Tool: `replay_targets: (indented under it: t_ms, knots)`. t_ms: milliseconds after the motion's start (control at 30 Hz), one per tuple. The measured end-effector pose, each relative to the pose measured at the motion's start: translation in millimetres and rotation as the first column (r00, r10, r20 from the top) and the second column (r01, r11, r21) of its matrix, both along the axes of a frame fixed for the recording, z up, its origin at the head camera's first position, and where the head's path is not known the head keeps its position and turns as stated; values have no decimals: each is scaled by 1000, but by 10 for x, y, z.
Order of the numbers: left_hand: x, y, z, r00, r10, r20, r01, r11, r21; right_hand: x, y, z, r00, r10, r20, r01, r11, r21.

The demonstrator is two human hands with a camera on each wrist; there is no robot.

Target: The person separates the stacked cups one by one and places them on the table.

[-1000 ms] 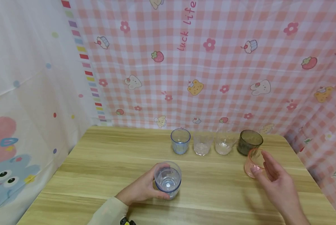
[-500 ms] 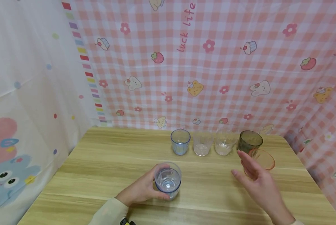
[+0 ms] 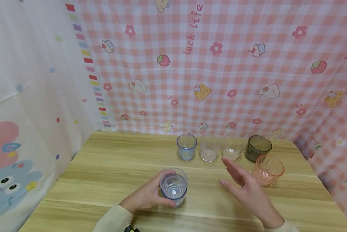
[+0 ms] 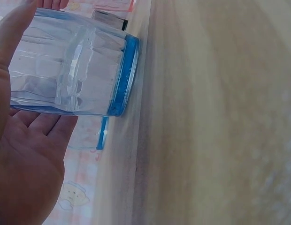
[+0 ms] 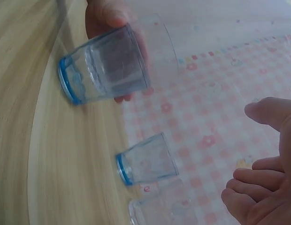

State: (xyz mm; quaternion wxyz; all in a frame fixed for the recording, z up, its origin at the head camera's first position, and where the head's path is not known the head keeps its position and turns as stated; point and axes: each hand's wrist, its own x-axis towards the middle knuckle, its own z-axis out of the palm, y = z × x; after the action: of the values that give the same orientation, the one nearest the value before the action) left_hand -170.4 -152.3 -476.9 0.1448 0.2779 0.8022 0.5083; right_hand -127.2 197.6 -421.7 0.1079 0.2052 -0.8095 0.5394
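Observation:
My left hand (image 3: 147, 196) grips a blue-tinted cup (image 3: 177, 200) that stands on the table, fingers and thumb round its side. Nested inside it is a clear cup (image 3: 174, 174), its rim rising above the blue one, as the right wrist view also shows. My right hand (image 3: 247, 195) is held over the table to the right, fingers and thumb spread apart, holding nothing. An orange cup (image 3: 267, 174) stands upright just to the right of that hand.
Along the back of the wooden table (image 3: 104, 170) stand a second blue cup (image 3: 186, 149), two clear cups, one of them faceted (image 3: 209, 153), and a smoky dark cup (image 3: 258, 149). A checked cloth (image 3: 150, 74) hangs behind; a white one (image 3: 40, 96) hangs at the left.
My right hand has let go of the orange cup, leaving it standing in front of the smoky cup, and has moved left. The left hand and nested cups have stayed put.

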Motion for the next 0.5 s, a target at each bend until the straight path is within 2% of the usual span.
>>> replay_targets:
  t_ms: [267,500]
  knots:
    - [-9,2,-15,1000,-8,-16,8,1000,-3,-28,-146,-4,999,39,-25,-38,999,25]
    - [6,-1,7,1000,-7,19,7,1000,9,-43,-302,-73,997,83,-4,-83,995,63]
